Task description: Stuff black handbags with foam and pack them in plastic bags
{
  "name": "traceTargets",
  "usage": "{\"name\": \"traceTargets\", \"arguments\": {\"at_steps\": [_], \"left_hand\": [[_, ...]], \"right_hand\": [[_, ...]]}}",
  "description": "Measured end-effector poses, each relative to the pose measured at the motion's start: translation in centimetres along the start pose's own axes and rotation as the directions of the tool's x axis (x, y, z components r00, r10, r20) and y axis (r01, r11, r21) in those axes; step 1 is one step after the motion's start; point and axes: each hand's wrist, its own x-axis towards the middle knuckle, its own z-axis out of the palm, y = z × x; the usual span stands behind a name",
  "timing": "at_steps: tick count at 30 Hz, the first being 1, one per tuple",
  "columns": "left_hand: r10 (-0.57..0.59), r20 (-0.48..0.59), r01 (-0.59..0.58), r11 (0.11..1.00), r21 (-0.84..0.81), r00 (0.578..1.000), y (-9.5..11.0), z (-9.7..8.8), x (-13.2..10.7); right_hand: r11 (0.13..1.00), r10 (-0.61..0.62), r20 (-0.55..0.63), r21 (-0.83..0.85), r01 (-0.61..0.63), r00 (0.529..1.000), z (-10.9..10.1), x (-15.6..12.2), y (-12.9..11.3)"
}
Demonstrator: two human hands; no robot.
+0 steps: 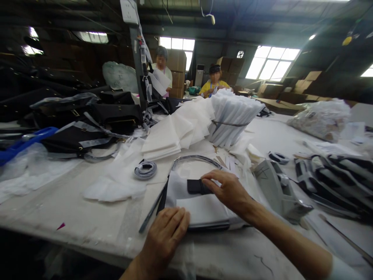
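Observation:
In front of me on the table lies a flat black handbag (161,201), covered with white paper sheets (204,210), its wrapped handle (198,158) arching at the far side. My left hand (167,233) is curled over the near left corner of the bag, thumb hidden. With thumb and fingers my right hand (225,188) pinches the right end of a short black strap piece (194,186) on top of the white covering. A grey wrapped strap coil (145,170) sits left of the bag.
Beyond the bag are fanned white sheets (166,136) and a tied white bundle (233,116). A grey tape dispenser (274,190) stands at right, near wrapped black pieces (335,182). Black bags (78,136) pile up at left. Two people work across the table.

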Motion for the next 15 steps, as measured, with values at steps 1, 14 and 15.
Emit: {"name": "traceTargets", "arguments": {"at_steps": [1, 14, 15], "left_hand": [[-0.013, 0.001, 0.013, 1.0, 0.001, 1.0, 0.3, 0.1, -0.2], [-0.049, -0.016, 0.05, 0.997, 0.063, 0.999, 0.8, 0.4, -1.0], [-0.044, -0.011, 0.044, 0.997, 0.066, 0.999, 0.8, 0.4, -1.0]], "right_hand": [[0.999, 0.045, 0.104, -0.006, -0.044, 0.994, 1.0, 1.0, 0.4], [0.977, 0.188, 0.475, 0.002, -0.214, 0.86, 6.4, 5.5, 1.5], [0.977, 0.183, 0.46, 0.016, -0.214, 0.869, 6.9, 5.5, 1.2]]}}
